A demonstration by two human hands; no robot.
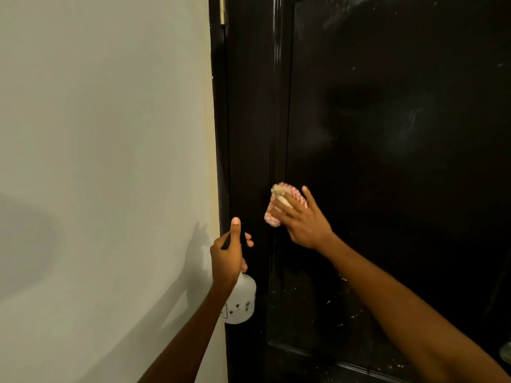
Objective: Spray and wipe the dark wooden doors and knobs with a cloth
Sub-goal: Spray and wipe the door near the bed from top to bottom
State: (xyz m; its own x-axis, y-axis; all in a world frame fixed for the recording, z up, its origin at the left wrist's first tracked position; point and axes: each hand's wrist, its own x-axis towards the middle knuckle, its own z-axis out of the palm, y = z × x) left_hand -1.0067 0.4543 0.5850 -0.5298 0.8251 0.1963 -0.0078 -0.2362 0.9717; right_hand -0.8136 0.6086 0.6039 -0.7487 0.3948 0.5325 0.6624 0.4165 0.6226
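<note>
A dark wooden door (387,134) fills the right half of the head view, glossy, with pale specks and streaks on its panel. My right hand (302,219) presses a folded red-and-white cloth (287,201) flat against the door's left stile, fingers stretched out over it. My left hand (228,255) grips the black trigger head of a white spray bottle (242,302), thumb raised, just left of the door edge and below the cloth. No knob is in view.
A plain pale wall (105,161) covers the left half, carrying shadows of my arms. A brass hinge (222,9) sits at the top of the dark door frame (219,120). White specks dot the door's lower panel (331,308).
</note>
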